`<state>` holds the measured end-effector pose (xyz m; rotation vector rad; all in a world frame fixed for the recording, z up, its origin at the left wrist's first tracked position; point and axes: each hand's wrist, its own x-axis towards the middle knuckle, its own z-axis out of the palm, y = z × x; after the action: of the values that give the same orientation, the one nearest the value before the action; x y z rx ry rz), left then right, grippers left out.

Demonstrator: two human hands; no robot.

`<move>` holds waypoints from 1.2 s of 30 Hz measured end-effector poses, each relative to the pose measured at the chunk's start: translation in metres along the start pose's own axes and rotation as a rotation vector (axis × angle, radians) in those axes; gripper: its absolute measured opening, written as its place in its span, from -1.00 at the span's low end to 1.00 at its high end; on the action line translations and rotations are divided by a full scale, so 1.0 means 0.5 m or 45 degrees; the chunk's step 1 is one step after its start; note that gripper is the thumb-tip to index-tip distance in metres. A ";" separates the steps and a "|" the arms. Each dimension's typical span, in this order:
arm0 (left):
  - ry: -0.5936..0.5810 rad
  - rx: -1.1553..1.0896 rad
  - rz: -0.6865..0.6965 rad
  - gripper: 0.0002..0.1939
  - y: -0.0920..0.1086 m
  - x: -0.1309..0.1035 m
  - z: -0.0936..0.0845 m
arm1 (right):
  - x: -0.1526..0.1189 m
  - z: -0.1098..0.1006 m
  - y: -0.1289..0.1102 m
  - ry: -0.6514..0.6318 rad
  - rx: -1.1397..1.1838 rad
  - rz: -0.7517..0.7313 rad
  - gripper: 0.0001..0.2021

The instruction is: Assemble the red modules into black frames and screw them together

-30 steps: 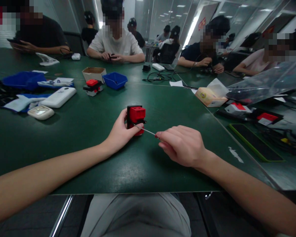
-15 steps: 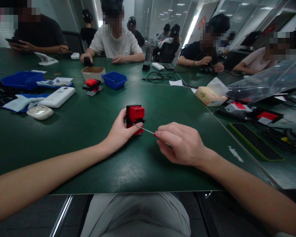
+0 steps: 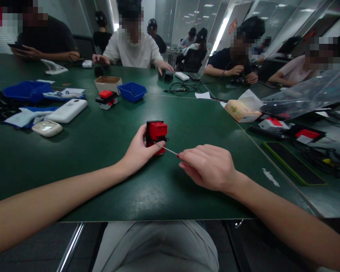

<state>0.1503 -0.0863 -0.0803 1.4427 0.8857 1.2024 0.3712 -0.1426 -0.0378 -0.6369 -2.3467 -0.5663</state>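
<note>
Near the middle of a green table (image 3: 116, 200), a red and black device (image 3: 158, 130) with its black plate upright, in the left hand (image 3: 137, 149). Grip closed around its left side, thumb across the lower front, fingers mostly hidden behind. From the right, a thin metal tool (image 3: 167, 149), pinched firmly in the closed right hand (image 3: 211, 164), thumb and index finger together by a small red part, handle mostly covered. Shaft slanting up and left to the device's lower front, tip just beside the left thumb; exact contact too small to tell. Farther back on the left, a red, black and white device (image 3: 105, 99) beside an open cardboard box (image 3: 102, 87) and a small blue bin (image 3: 132, 97). Nearer, a white oblong case (image 3: 68, 111). On the right, a tissue pack (image 3: 238, 111) and a green-edged black tray (image 3: 294, 164). Across the table, a person in a white shirt (image 3: 134, 49), hands apart.
</note>
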 end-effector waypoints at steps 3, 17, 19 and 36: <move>-0.010 -0.013 -0.016 -0.41 0.002 0.000 0.001 | -0.001 -0.001 0.002 0.016 0.013 0.074 -0.78; -0.007 -0.010 -0.007 -0.42 0.000 -0.001 -0.001 | -0.002 -0.006 0.008 -0.001 -0.102 0.117 -0.55; 0.005 -0.027 -0.023 -0.42 -0.003 0.000 -0.001 | 0.001 -0.005 0.006 -0.045 -0.068 0.111 -0.61; 0.030 -0.020 -0.023 -0.42 -0.007 0.002 -0.004 | 0.001 0.000 0.007 -0.103 -0.016 0.035 -0.80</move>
<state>0.1491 -0.0840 -0.0836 1.4080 0.9020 1.2124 0.3727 -0.1398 -0.0363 -0.7088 -2.4075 -0.5524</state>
